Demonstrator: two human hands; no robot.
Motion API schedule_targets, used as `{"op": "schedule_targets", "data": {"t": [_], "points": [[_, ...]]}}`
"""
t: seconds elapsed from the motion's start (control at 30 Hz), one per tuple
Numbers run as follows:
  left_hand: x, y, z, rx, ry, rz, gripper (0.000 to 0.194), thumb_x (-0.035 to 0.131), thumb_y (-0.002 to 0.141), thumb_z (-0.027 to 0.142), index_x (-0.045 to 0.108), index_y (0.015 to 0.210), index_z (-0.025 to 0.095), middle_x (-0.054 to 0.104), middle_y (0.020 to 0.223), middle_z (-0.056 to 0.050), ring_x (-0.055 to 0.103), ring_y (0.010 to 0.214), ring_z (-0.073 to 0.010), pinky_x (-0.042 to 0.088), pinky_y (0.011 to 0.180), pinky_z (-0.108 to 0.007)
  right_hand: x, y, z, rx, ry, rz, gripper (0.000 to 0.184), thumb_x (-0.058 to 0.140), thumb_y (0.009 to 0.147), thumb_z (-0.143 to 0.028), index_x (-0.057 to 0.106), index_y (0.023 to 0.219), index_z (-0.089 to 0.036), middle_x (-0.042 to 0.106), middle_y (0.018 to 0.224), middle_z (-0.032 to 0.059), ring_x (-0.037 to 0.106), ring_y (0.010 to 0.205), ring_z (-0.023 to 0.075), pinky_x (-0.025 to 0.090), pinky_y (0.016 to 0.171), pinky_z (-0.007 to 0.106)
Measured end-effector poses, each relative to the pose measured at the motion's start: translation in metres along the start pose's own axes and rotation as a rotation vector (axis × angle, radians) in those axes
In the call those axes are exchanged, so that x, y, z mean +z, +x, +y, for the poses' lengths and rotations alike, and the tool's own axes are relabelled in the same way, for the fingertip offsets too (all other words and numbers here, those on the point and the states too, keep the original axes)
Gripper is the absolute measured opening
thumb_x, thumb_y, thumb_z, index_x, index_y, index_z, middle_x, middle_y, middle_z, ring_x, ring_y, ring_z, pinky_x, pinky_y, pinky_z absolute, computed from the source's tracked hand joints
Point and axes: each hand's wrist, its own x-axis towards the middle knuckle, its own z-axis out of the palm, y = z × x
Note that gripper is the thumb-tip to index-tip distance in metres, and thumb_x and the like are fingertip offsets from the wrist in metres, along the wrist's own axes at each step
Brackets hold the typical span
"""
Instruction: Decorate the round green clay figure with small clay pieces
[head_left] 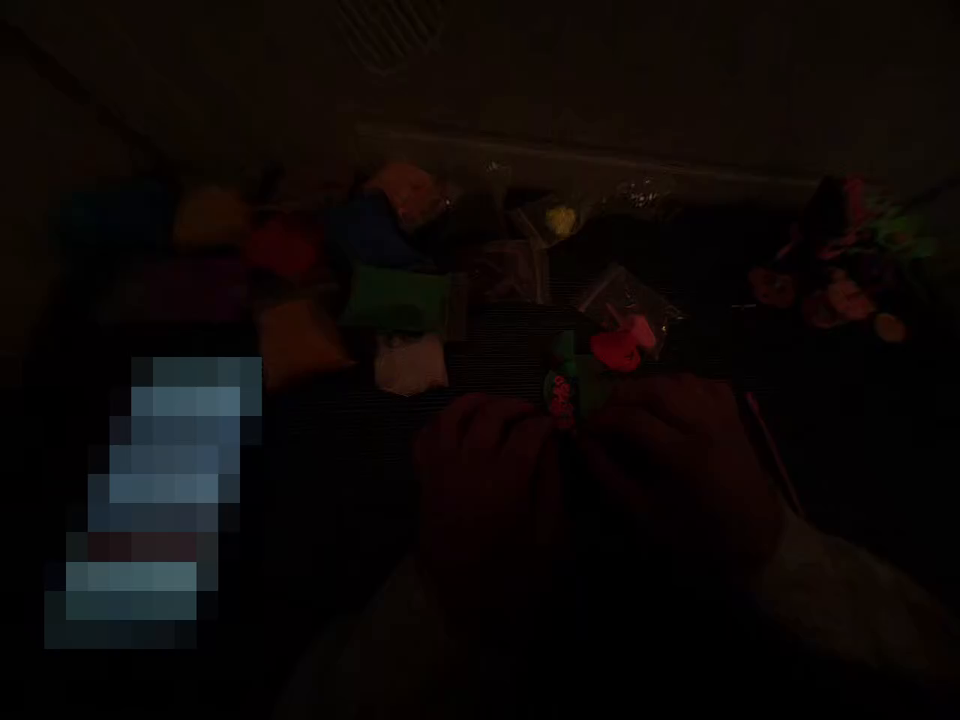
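The picture is very dark. My left hand [484,465] and my right hand [667,460] are close together, fingers bent inward and pressed together. Between their fingertips is a small green piece with red bits on it [562,393], which both appear to hold. Its lower part is hidden by my fingers, and its kind cannot be made out. Just beyond my right hand lies a clear bag [626,290] with a red and pink lump [619,347] at its near end. A thin pinkish stick [772,450] lies to the right of that hand.
Several coloured packets lie at the left and back, among them a green one [397,298], a white one [411,363] and an orange one [300,335]. A clear bag holds something yellow [560,220]. Mixed colourful items [847,295] stand far right. A blurred-out bright screen [161,490] is front left.
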Motion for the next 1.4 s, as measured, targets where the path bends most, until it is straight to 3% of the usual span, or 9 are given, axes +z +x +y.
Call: {"op": "schedule_targets", "data": {"t": [0.53,0.77,0.93,1.07,1.4], "points": [[-0.006,-0.004,0.002,-0.002,-0.092,-0.047,0.017,0.053,0.072,0.022,0.061,0.087,0.023,0.059,0.093,0.000,0.046,0.095,-0.0197,0.035,0.084,-0.039,-0.009,-0.003,-0.002,0.007,0.029,-0.016,0.011,0.053,0.073,-0.031,0.059,0.081,-0.027,0.057,0.088,-0.0027,0.049,0.079,0.0163,0.032,0.068,0.032],[-0.015,-0.005,0.003,-0.077,-0.314,-0.092,0.013,0.056,0.069,0.020,0.061,0.081,0.023,0.058,0.085,0.001,0.048,0.089,-0.0145,0.041,0.078,-0.030,-0.021,-0.006,-0.006,-0.031,0.091,0.022,0.010,0.053,0.073,-0.028,0.057,0.082,-0.025,0.056,0.087,-0.0028,0.047,0.079,0.0141,0.035,0.066,0.030],[-0.023,-0.005,0.003,-0.203,-0.497,-0.203,0.010,0.055,0.069,0.024,0.061,0.078,0.025,0.057,0.086,0.002,0.053,0.083,-0.0115,0.042,0.073,-0.025,-0.032,-0.006,-0.013,-0.050,0.084,0.016,0.009,0.052,0.074,-0.028,0.057,0.081,-0.026,0.056,0.085,-0.0036,0.047,0.076,0.0132,0.036,0.063,0.028],[-0.029,-0.001,0.004,-0.331,-0.610,-0.358,0.011,0.055,0.069,0.028,0.063,0.077,0.025,0.058,0.089,0.002,0.054,0.081,-0.0110,0.042,0.073,-0.022,-0.041,-0.007,-0.018,-0.063,0.050,0.034,0.009,0.053,0.074,-0.028,0.057,0.081,-0.025,0.056,0.084,-0.0031,0.046,0.075,0.0125,0.036,0.062,0.027],[-0.037,0.006,0.002,-0.451,-0.904,-0.608,0.014,0.057,0.069,0.030,0.063,0.073,0.019,0.060,0.084,0.001,0.054,0.074,-0.0085,0.040,0.067,-0.017,-0.050,-0.007,-0.028,-0.070,0.046,0.057,0.008,0.052,0.074,-0.028,0.056,0.081,-0.025,0.056,0.080,-0.0036,0.048,0.071,0.0119,0.037,0.061,0.028]]}}
